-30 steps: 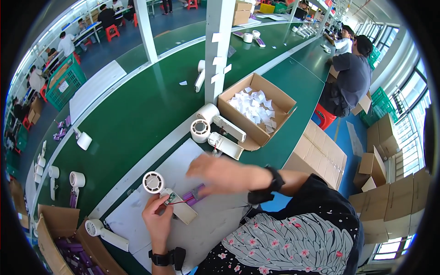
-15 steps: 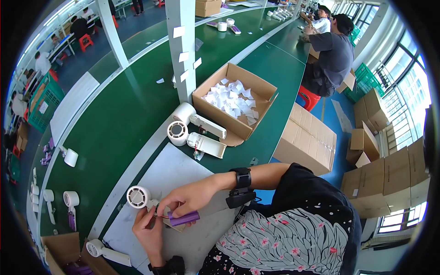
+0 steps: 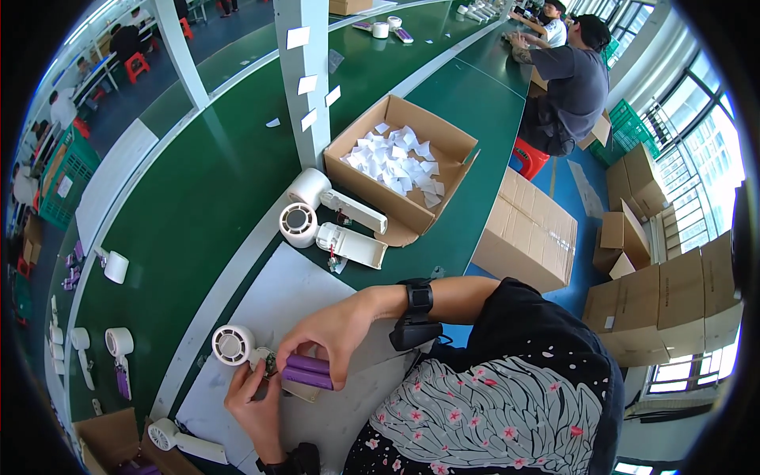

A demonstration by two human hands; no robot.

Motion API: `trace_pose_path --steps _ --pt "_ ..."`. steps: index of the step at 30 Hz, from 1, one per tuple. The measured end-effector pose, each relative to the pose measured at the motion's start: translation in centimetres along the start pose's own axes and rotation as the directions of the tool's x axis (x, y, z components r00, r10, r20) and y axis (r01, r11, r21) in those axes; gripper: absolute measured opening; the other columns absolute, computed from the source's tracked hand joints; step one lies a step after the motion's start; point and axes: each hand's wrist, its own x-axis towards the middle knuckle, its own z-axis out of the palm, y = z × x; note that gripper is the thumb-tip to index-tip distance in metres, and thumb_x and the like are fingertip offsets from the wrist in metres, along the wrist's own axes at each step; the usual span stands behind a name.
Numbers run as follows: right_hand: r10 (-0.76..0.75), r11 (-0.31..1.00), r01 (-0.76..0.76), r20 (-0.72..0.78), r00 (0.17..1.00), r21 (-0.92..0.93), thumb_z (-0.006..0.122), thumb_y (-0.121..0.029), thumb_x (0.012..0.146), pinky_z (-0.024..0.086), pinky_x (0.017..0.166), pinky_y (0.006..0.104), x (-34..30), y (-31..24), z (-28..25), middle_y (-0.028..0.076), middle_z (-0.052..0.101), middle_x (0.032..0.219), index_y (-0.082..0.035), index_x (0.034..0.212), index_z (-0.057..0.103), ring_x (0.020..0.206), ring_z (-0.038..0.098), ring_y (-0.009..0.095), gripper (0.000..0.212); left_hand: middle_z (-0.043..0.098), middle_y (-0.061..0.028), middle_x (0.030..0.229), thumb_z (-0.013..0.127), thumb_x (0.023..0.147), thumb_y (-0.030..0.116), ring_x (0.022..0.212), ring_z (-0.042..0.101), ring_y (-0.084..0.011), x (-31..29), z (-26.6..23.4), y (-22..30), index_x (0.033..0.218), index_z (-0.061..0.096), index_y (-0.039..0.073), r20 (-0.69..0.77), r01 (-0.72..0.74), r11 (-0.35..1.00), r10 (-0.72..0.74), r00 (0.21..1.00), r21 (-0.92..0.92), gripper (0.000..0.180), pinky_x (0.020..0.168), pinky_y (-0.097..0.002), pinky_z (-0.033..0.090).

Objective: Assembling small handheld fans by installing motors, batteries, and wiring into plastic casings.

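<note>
My right hand (image 3: 336, 324) grips a purple two-cell battery pack (image 3: 310, 370) between thumb and fingers, above the grey work mat (image 3: 309, 289). Beneath the pack, part of an open whitish handle shell (image 3: 301, 390) shows. At its left end is a white handheld fan (image 3: 233, 345), its round head facing up. My left hand (image 3: 257, 412) has its fingers closed on the fan's neck, beside a small exposed circuit board (image 3: 269, 361). What its fingertips pinch there is partly hidden. Two more fans with opened handles (image 3: 298, 225) (image 3: 307, 188) lie beyond the mat.
A cardboard tray (image 3: 356, 176) of white paper slips stands beyond those fans, beside a post (image 3: 305, 119). Another fan (image 3: 186, 440) lies at lower left, near a carton (image 3: 103, 435) containing purple packs. More fans (image 3: 119, 342) lie on the green belt. A co-worker (image 3: 566, 95) sits far right.
My right hand has lifted and turned the battery pack so both cells now show. My left hand stays at the fan's neck. The whole view has shifted slightly.
</note>
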Motion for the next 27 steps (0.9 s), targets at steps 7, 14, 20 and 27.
trace_pose_path --steps 7,14,20,27 --pt "-0.092 0.926 0.056 -0.08 0.993 -0.372 0.085 -0.022 0.064 0.052 0.08 0.0329 0.2 0.2 0.1 0.013 0.058 0.111 0.0 0.125 0.053 0.094 0.061 0.023 0.072 0.068 -0.019 0.099 0.076 0.069 0.001 0.083 0.069 -0.0283 0.0 -0.1 0.0 0.099 0.072 0.001 -0.069 -0.137 0.964 0.156 0.985 0.227 0.031 0.074 -0.0325 0.054" --pt "-0.022 0.86 -0.073 -0.178 0.984 -0.506 0.084 -0.023 0.063 0.052 0.077 0.0347 0.5 -1.9 1.7 0.012 0.062 0.108 -0.006 0.125 0.052 0.09 0.064 0.027 0.072 0.068 -0.0169 0.097 0.076 0.07 0.006 0.08 0.069 -0.0289 0.6 -0.3 1.2 0.099 0.074 0.006 -0.081 -0.059 0.991 0.069 0.994 0.117 0.029 0.071 -0.0324 0.055" --pt "-0.089 0.799 -0.094 -0.272 0.958 -0.593 0.084 -0.015 0.061 0.052 0.083 0.037 1.1 -0.1 3.7 0.013 0.061 0.11 -0.006 0.124 0.051 0.096 0.063 0.03 0.072 0.068 -0.0167 0.1 0.073 0.075 0.004 0.079 0.069 -0.029 0.2 -0.6 0.8 0.101 0.072 0.004 -0.048 -0.11 0.993 0.112 0.992 0.042 0.027 0.07 -0.0323 0.055" --pt "-0.271 0.649 -0.007 -0.239 0.933 -0.76 0.084 -0.011 0.06 0.052 0.086 0.0381 1.6 0.7 4.4 0.015 0.06 0.113 -0.004 0.123 0.051 0.099 0.061 0.034 0.071 0.066 -0.0169 0.098 0.068 0.08 0.001 0.076 0.066 -0.0302 0.1 -1.0 0.8 0.106 0.071 0.003 0.019 -0.132 0.991 0.133 0.991 -0.02 0.026 0.067 -0.0338 0.053"
